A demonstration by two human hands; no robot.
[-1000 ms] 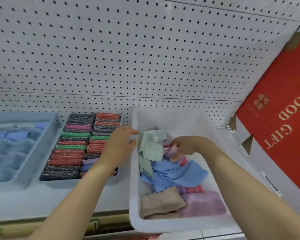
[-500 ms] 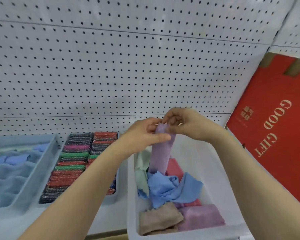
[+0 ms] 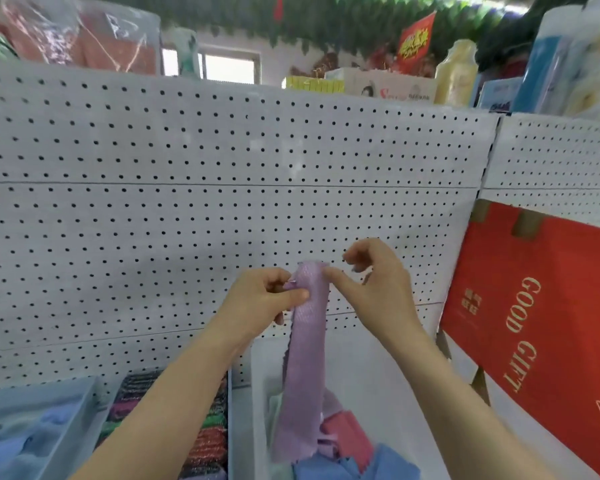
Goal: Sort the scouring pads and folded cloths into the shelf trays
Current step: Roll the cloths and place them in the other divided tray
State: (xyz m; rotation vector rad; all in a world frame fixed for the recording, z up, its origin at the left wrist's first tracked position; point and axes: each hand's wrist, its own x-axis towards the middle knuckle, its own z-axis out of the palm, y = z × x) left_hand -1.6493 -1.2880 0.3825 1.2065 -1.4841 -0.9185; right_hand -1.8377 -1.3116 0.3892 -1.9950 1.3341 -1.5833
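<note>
A purple cloth [image 3: 303, 358] hangs lengthwise above the white bin [image 3: 368, 368]. My left hand [image 3: 260, 303] pinches its upper left edge between thumb and fingers. My right hand [image 3: 374, 282] pinches the top right corner with thumb and forefinger, its other fingers curled above. Red, blue and pale green cloths [image 3: 347, 441] lie loose in the bin below. To the left, a tray of coloured scouring pads [image 3: 205, 441] is partly hidden by my left forearm. A blue tray with folded blue cloths [image 3: 32, 434] sits at the far left.
A white pegboard [image 3: 187, 220] backs the shelf. A red "GOOD GIFT" box [image 3: 541, 327] leans at the right, close to the bin. Bottles, boxes and packaged goods stand on top of the shelving.
Both hands have lifted the purple cloth higher out of the bin, and the view has tilted up. One second ago the hands were down in the bin among the cloths.
</note>
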